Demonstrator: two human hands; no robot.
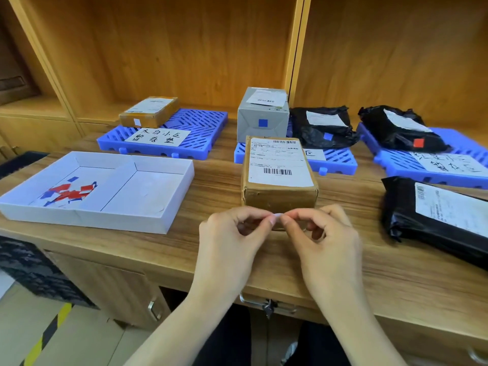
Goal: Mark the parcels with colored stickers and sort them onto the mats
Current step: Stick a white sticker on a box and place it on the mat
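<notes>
Stickers (69, 194) red, blue, loose in white tray (163, 215).

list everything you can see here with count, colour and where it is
mats: 3, blue, along the back of the desk
cardboard boxes: 2, brown, one on the left mat, one mid-desk by the hands
grey box: 1, blue sticker, middle mat
black bags: 3, one on the middle mat, one on the right mat with a red sticker, one on the desk at right
tray: 1, white, desk left
sticker scraps: many, red and blue, in the tray
desk: 1, wood
left hand: pinching a small white piece
right hand: pinching the same piece
</notes>
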